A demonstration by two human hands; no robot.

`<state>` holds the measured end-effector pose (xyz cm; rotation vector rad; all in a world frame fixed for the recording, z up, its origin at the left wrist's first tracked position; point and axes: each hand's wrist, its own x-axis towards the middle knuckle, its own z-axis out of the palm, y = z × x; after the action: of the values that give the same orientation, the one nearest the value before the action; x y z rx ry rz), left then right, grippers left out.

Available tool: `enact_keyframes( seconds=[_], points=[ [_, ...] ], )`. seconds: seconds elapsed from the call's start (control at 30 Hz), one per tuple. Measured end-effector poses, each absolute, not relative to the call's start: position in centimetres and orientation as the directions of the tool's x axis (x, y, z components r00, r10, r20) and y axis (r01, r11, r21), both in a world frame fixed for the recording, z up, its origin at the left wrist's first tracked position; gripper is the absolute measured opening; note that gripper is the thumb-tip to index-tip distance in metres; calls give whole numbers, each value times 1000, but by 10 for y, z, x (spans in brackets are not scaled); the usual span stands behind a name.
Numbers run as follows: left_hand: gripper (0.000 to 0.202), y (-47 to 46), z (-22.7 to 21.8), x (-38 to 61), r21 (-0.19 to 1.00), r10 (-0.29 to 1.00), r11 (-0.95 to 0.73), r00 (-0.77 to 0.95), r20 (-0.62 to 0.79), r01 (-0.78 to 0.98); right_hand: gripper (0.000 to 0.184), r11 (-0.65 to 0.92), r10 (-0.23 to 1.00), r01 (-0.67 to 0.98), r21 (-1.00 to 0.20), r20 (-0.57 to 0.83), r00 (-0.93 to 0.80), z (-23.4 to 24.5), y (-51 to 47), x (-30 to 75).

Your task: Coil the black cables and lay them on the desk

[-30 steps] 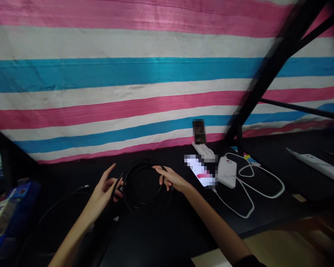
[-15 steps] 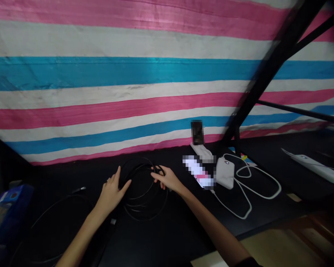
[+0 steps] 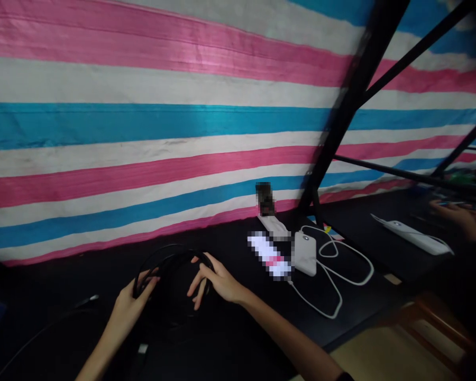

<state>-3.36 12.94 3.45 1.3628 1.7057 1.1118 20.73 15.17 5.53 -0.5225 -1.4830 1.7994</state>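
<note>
A coil of black cable (image 3: pixel 168 258) is held between my two hands, low over the black table. My left hand (image 3: pixel 133 296) grips its left side, with the thumb and fingers closed round the strands. On the right side, my right hand (image 3: pixel 218 279) has the strands running through its grasp, its fingertips curled inside the loop. The lower part of the coil is lost in the dark. A light-coloured plug (image 3: pixel 143 348) lies below my left hand. Farther left, a thin dark cable with a metal-tipped connector (image 3: pixel 93 298) rests on the table.
Right of my hands lie a lit, blurred-out phone (image 3: pixel 269 255) and a white power bank (image 3: pixel 304 254) with white cables. Behind them is a white stand (image 3: pixel 275 226). Black frame bars (image 3: pixel 341 111) slant before a striped sheet (image 3: pixel 143 127). Another person's hand (image 3: pixel 458 217) shows far right.
My left hand has gone from spread fingers beside the coil to closing on its left side. Both hands and the coil sit lower left in view. The camera has turned right.
</note>
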Motion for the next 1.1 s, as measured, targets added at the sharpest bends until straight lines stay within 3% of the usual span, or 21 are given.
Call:
enact_keyframes(
  seconds=[0.23, 0.37, 0.5, 0.6, 0.73, 0.83, 1.0, 1.1],
  points=[
    [58, 98, 104, -12, 948, 967, -86, -205, 154, 308, 36, 30, 817, -443, -896, 277, -505, 85, 143, 197],
    [26, 86, 133, 10, 953, 958, -194, -166, 235, 232, 38, 160, 887, -483, -861, 340, -313, 114, 138, 194],
    [34, 92, 129, 27, 922, 895, -312, -254, 366, 229, 35, 387, 894, -368, -845, 442, -74, 123, 136, 203],
    [37, 106, 102, 32, 924, 902, -277, -260, 344, 263, 33, 474, 871, -192, -859, 489, -39, 99, 140, 213],
    [51, 120, 60, 32, 959, 993, -83, -61, 103, 271, 39, 351, 935, 14, -936, 350, -57, 54, 148, 220],
    [54, 122, 53, 34, 988, 999, -37, -20, 41, 152, 44, 303, 949, 45, -952, 297, -106, 42, 147, 217],
    [54, 116, 98, 43, 986, 962, -155, -238, 135, -66, 49, 161, 987, -155, -975, 164, -5, 79, 136, 208],
    [48, 114, 125, 44, 993, 985, -118, -130, 114, -20, 47, 151, 988, -367, -918, 155, 19, 105, 138, 210]
  ],
)
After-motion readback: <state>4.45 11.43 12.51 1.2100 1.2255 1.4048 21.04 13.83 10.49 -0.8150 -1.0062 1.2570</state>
